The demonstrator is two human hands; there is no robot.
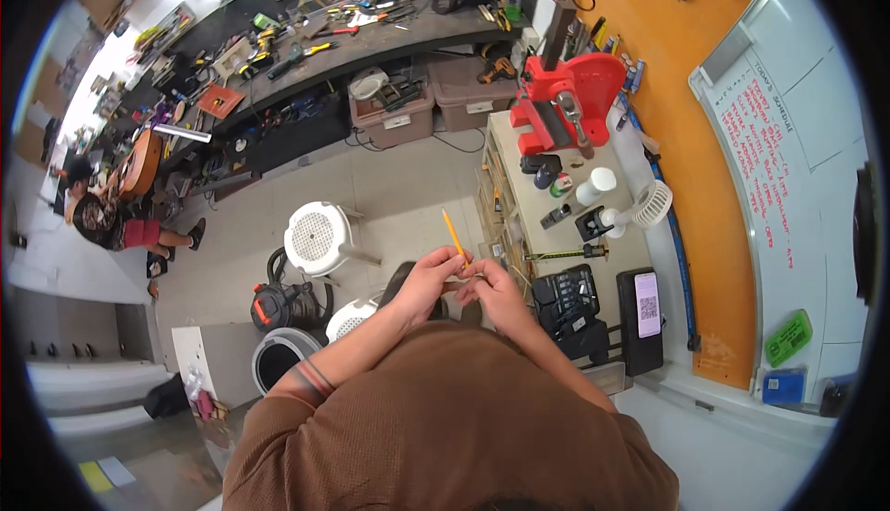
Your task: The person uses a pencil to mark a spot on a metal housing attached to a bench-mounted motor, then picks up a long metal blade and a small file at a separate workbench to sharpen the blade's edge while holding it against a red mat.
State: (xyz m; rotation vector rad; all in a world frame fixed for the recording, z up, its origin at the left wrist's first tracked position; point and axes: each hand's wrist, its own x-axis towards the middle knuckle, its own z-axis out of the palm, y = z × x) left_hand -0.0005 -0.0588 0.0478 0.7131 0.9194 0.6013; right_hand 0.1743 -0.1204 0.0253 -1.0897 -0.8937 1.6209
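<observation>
A yellow pencil (454, 235) points up and slightly left in front of my chest. My left hand (428, 281) pinches its lower part between thumb and fingers. Beside it, my right hand (496, 296) has its fingers curled at the pencil's lower end, close against the left fingertips. That end is hidden among the fingers, and whether the right fingers grip it is hard to make out.
To the right, a workbench (519, 154) carries a red press (567, 103), a small white fan (644, 210) and an opened black tool case (567, 298). White stools (317, 238) and a vacuum cleaner (289, 302) stand left. A person (116, 205) holds a guitar farther off.
</observation>
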